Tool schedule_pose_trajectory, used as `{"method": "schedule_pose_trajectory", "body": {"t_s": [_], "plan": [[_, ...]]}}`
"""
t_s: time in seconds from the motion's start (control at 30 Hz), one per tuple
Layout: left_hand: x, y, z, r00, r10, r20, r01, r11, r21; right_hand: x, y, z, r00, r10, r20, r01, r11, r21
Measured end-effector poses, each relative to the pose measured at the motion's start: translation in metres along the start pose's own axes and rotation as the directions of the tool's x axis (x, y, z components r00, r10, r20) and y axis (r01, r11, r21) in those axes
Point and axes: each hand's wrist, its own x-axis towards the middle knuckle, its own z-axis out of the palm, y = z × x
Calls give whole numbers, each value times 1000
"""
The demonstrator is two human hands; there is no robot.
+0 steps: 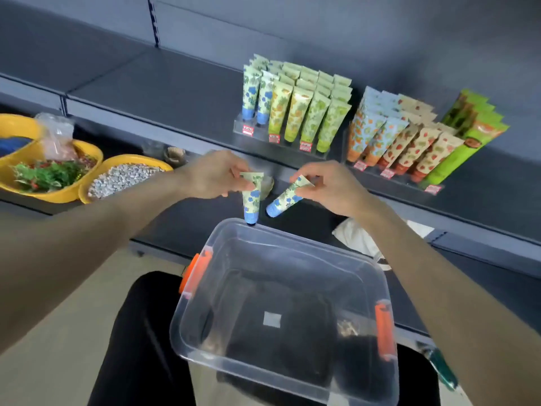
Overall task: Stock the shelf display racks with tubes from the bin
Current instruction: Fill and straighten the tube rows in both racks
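Observation:
My left hand (213,174) pinches the flat top end of a blue-flowered tube (251,199) that hangs cap down just above the far rim of the clear plastic bin (292,238). My right hand (330,186) pinches a second blue-flowered tube (285,200), tilted with its blue cap pointing down and left. The bin has orange latches and shows no tubes inside. On the shelf above stand two clear display racks: the left rack (248,131) holds blue-flowered and green-patterned tubes, the right rack (409,180) holds orange, strawberry and green tubes.
Two yellow bowls sit on the lower shelf at left, one with plastic greenery (49,174), one with white pebbles (123,178). The dark shelf surface (164,83) stretches left of the racks. My dark trouser leg (140,341) is beside the bin.

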Motion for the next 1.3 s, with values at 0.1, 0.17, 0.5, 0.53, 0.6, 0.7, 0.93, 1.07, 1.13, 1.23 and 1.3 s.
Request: {"method": "schedule_pose_trajectory", "body": {"t_s": [0.1,0.17,0.5,0.53,0.6,0.7,0.93,1.07,1.13,1.23,1.3], "plan": [[10,12,-48,982,67,-176,-78,995,-54,28,-34,-35,992,-74,-103,79,996,37],[18,18,-76,958,108,-267,-124,991,-44,47,-55,-54,976,-96,-194,108,993,56],[86,13,-131,947,161,-279,-131,984,125,134,-94,-81,958,-104,-266,36,968,-248],[92,13,-133,953,161,-257,-127,981,144,140,-95,-79,961,-93,-262,21,964,-264],[102,12,-136,963,156,-221,-119,978,172,150,-95,-76,967,-74,-243,3,960,-280],[115,8,-136,976,147,-162,-119,978,172,161,-93,-73,975,-57,-216,-11,953,-301],[130,-3,-129,986,154,-61,-143,978,154,173,-92,-61,986,-36,-165,-31,921,-387],[132,-7,-127,991,136,-9,-132,974,182,174,-90,-57,991,-43,-123,-20,883,-470],[132,-9,-128,991,132,6,-131,975,178,175,-89,-56,993,-41,-112,-18,876,-482],[131,-10,-130,991,134,21,-136,976,169,176,-88,-57,995,-31,-96,-18,881,-473],[131,-11,-130,991,129,25,-131,977,168,177,-89,-58,996,-22,-82,-19,882,-471]]}}
